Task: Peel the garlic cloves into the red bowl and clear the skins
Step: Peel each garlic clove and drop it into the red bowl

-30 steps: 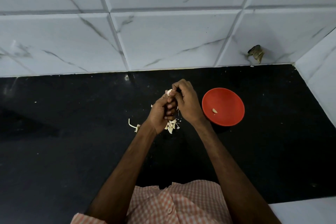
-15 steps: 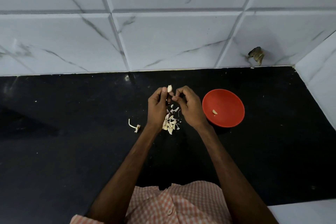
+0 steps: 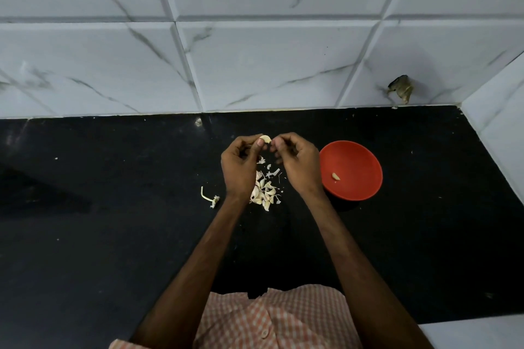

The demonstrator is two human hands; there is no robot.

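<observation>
Head view: the left hand (image 3: 241, 163) pinches a garlic clove (image 3: 265, 138) above the bench (image 3: 113, 235), left of the red bowl (image 3: 358, 160). The right hand (image 3: 299, 163) curls just beside it, its grasp unclear. Best to steady the clove and strip its skin down onto the skins (image 3: 265, 192).

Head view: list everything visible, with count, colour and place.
bowl: one, red, on counter right of the hands
loose clove: one, pale, inside bowl
held clove: one, pale, in left fingertips
skins: one pile, whitish, on counter between the hands
stem: one, pale, on counter left of skins
counter: one, black, below wall
wall tiles: several, white marbled, behind counter
dark lump: one, brownish, on wall near right corner; unclear what
shirt: one, orange-white checked, bottom edge
left hand: pinches held clove
right hand: fingers curled beside held clove; grip unclear
</observation>
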